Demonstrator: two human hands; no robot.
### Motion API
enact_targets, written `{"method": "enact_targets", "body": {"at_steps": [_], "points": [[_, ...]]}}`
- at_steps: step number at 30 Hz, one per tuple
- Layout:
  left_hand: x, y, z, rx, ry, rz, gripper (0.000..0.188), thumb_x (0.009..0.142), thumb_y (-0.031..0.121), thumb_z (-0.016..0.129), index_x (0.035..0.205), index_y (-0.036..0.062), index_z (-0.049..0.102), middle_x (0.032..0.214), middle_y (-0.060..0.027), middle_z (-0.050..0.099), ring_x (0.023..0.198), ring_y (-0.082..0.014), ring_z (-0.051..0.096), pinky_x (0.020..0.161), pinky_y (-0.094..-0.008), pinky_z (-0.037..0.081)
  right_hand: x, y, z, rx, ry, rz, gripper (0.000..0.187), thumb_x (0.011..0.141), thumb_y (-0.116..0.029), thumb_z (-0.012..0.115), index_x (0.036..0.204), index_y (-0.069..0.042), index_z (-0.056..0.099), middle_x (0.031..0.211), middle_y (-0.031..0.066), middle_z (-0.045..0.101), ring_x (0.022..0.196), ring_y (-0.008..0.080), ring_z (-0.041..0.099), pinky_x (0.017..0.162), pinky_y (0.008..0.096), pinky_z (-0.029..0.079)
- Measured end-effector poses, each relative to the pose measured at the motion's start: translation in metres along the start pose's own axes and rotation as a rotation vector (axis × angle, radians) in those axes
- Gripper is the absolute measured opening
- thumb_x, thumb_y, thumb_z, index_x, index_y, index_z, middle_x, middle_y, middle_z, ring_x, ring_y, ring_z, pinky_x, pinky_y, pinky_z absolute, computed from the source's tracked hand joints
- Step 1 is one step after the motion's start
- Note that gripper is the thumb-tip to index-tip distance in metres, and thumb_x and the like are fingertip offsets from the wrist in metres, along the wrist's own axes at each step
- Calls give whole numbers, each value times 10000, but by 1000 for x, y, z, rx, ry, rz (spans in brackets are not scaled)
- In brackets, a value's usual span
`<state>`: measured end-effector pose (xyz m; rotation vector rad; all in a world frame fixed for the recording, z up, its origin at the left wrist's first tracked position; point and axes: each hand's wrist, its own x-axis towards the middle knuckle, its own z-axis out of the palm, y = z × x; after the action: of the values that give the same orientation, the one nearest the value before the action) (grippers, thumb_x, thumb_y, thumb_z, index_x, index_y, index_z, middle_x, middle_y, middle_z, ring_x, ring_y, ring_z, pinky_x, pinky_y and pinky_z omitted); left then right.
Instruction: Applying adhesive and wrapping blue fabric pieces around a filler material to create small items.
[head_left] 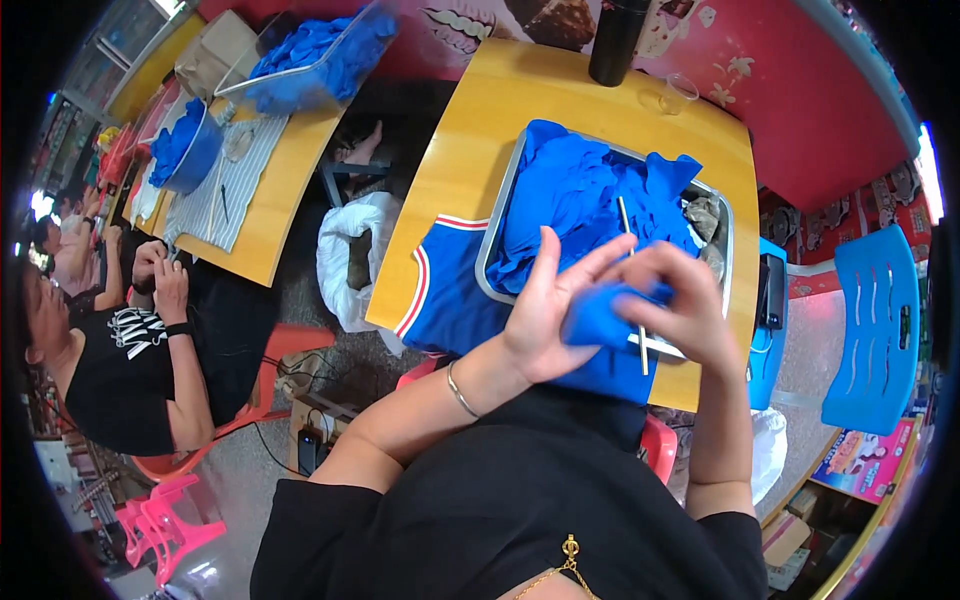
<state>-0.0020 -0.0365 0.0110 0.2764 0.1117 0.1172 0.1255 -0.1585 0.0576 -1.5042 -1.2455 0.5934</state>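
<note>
A small blue fabric piece (597,316), smeared by motion, is between my two hands. My left hand (540,325) is open, palm up with fingers stretched, and the piece lies against its finger side. Curled fingers of my right hand (690,305) close on the piece from the right. A thin pale rod (643,352) passes by the right fingers; whether they grip it I cannot tell. Just beyond my hands stands a metal-rimmed tray (487,262) heaped with blue fabric pieces (570,190). Grey lumps (704,217) sit at the tray's right end.
Blue cloth with red-and-white trim (450,285) lies under the tray on the yellow table (470,110). A black bottle (617,45) and clear cup (678,95) stand at the back. At left, a co-worker (130,350) sits by another table. A blue chair (870,330) is at right.
</note>
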Motion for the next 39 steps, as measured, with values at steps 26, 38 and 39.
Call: {"method": "enact_targets", "body": {"at_steps": [26,38,39], "points": [[4,-8,-15,198,104,184,776,899,678,187,1373,96,384,1327,-49,437,1178,-155,421,999,-335,321,-2,-18,-11,-116,325,-40,172,907,-179,560,964,-20,531,643,81,559,618,126,610,537,274,470],[11,-9,3,-271,-24,-57,990,818,769,136,1434,-4,184,1458,-166,297,1348,-289,285,1125,-444,170,18,-16,-14,-606,-45,-165,274,767,-122,689,1007,-56,574,710,50,638,633,165,624,564,270,477],[9,-9,4,-253,-71,-43,997,818,769,148,1435,-14,165,1463,-181,277,1353,-292,276,1127,-445,169,18,-14,-14,-612,-62,-105,287,755,-113,694,1007,-58,568,696,38,633,626,153,621,557,260,474]]}}
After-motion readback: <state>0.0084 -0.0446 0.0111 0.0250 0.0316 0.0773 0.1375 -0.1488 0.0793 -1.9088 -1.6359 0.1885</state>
